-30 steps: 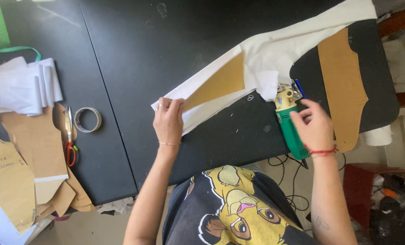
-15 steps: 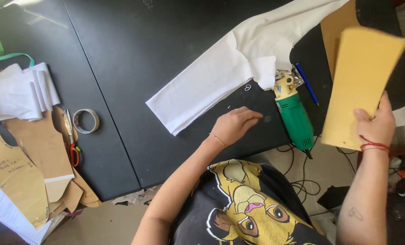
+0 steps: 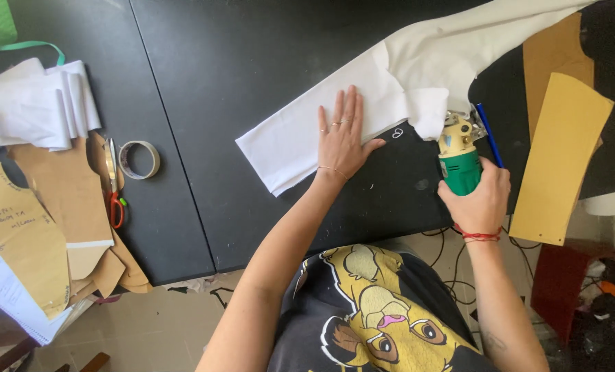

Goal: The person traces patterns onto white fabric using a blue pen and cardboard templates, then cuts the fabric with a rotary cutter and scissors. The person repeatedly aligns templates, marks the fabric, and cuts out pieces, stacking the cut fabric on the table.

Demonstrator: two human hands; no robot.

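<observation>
Both hands are at work on the black table (image 3: 252, 83). Left hand (image 3: 342, 134) lies flat and open, fingers spread slightly, palm pressed down on the folded white fabric (image 3: 362, 110), holding nothing but pinning the cloth to the surface. Right hand (image 3: 478, 200) is closed around the green body of an electric fabric cutter (image 3: 459, 155), whose yellow head sits just beyond the knuckles, touching the rumpled edge of the same white fabric. A red band circles the right wrist.

Just to the right of the cutter's head lies a blue pen (image 3: 488, 134). Further right of the right hand rest two tan cardboard pattern pieces (image 3: 562, 158), one overlapping the other, the nearer one reaching past the table's edge.

Well to the left of the left hand a roll of tape (image 3: 139, 159) lies flat, and just beyond it a pair of scissors with red handles (image 3: 113, 182) rests on more brown paper patterns (image 3: 59, 200). Above those sits a stack of folded white cloth (image 3: 35, 114), with a green strap (image 3: 25, 47) at the far corner. Black cables (image 3: 452, 255) hang below the table's edge near the right wrist.
</observation>
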